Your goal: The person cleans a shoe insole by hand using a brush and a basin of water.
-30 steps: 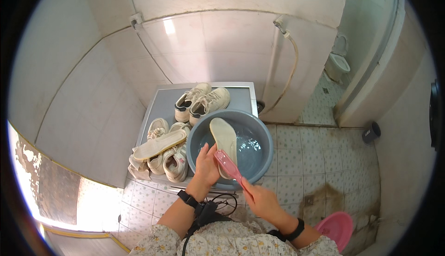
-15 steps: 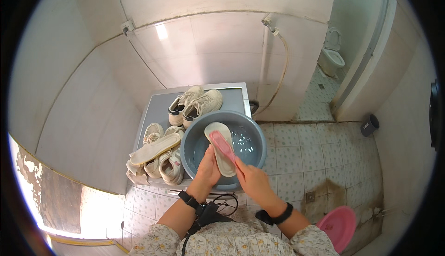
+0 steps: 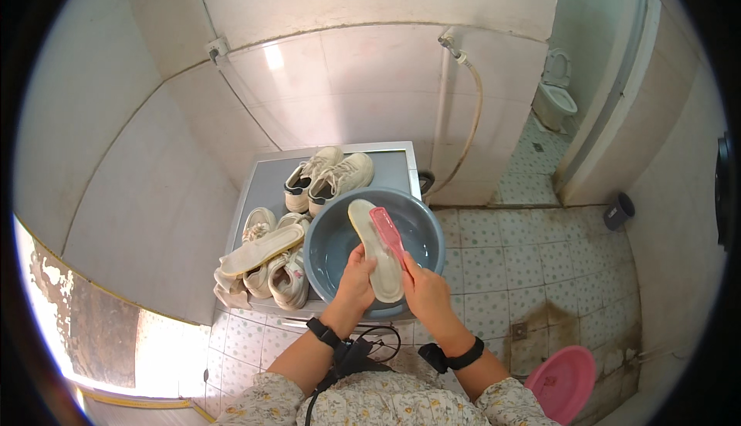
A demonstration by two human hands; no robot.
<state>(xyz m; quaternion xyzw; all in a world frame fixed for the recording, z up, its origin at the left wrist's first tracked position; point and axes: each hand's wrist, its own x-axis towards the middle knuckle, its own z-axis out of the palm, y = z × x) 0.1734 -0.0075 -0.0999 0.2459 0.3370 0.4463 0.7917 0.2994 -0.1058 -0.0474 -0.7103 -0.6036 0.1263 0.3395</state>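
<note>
A whitish insole (image 3: pixel 369 233) is held upright over a grey-blue basin (image 3: pixel 310 260) with water in it. My left hand (image 3: pixel 358 275) grips the insole's left edge, thumb on its face. My right hand (image 3: pixel 426 291) is closed round the handle of a pink brush (image 3: pixel 386 227), whose back faces up; its head lies along the insole's upper right edge. Bristles are hidden. Left of the basin, a second insole (image 3: pixel 262 250) lies across several off-white shoes (image 3: pixel 287 278). Another pair of off-white sneakers (image 3: pixel 340 177) stands behind them.
Basin and shoes rest on a grey-topped, white-edged surface (image 3: pixel 270 170). A hose (image 3: pixel 475 109) hangs from a wall tap. On the tiled floor are a pink basin (image 3: pixel 567 380) at lower right and a dark bin (image 3: pixel 618 211) by the right wall. A toilet (image 3: pixel 556 96) shows through the doorway.
The brush has shifted right and up, from the insole's middle to its right edge. The insole has moved slightly, and my left hand sits a little further right.
</note>
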